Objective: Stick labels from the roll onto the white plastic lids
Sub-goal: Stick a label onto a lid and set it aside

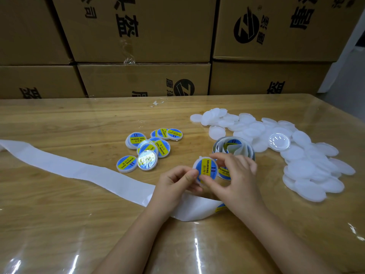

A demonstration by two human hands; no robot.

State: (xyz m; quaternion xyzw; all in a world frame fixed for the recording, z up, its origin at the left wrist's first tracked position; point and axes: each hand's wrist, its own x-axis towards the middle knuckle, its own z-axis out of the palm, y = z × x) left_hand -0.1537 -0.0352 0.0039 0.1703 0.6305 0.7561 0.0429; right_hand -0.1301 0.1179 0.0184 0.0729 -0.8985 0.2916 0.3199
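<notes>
I hold one white plastic lid (206, 168) upright above the table, a blue and yellow "Soldering Paste" label on its face. My left hand (175, 182) pinches its left edge; my right hand (235, 175) grips its lower and right side, thumb on the label's edge. Behind my right hand stands the label roll (234, 148), its coil loose. The spent white backing strip (69, 167) trails from under my hands off to the left. A group of labelled lids (148, 149) lies at centre. A pile of bare white lids (296, 155) spreads to the right.
Stacked cardboard boxes (144, 56) wall off the table's far edge. The wooden table (59, 224) is covered by a glossy clear sheet. One clear, shiny lid (279, 141) rests on the bare pile. A small white scrap (158, 103) lies near the far edge.
</notes>
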